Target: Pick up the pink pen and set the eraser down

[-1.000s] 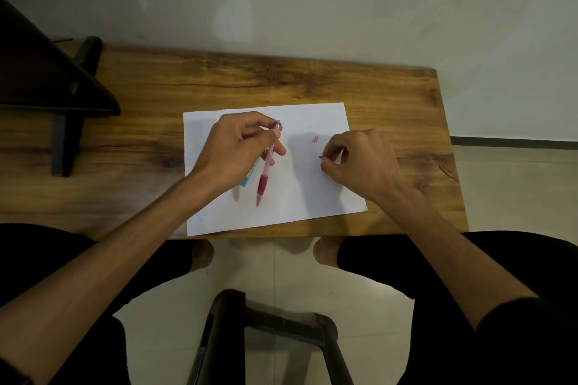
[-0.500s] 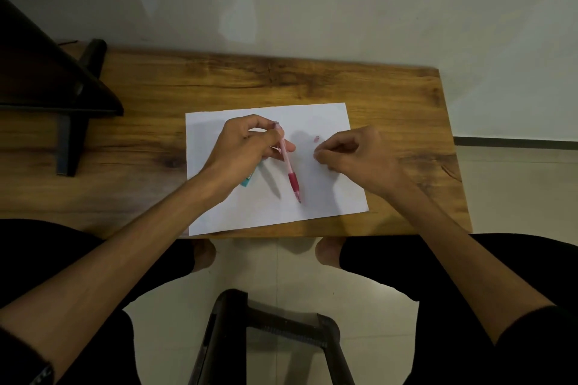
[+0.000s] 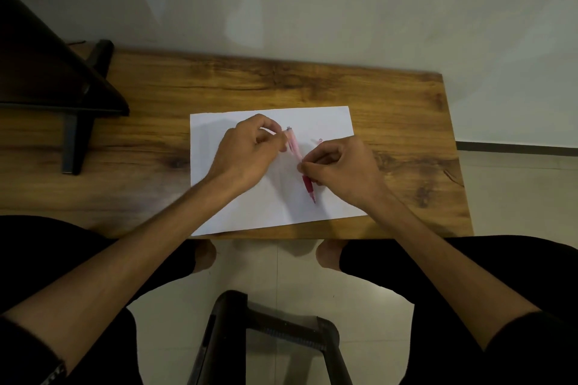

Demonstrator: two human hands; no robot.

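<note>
Both hands meet on one pink pen [image 3: 299, 162] above the white sheet of paper [image 3: 269, 206]. Left hand [image 3: 247, 153] has its fingers curled, pinching the pale upper barrel near the cap end. Right hand [image 3: 339, 170] pinches the barrel's middle with curled fingertips, the red grip and tip jutting below them. A tiny pink piece [image 3: 320, 140] lies just beyond the right knuckles.

Dim, soft overhead light; faint shadows on the paper [image 3: 250, 212], wide-angle bending at edges, slight blur.
</note>
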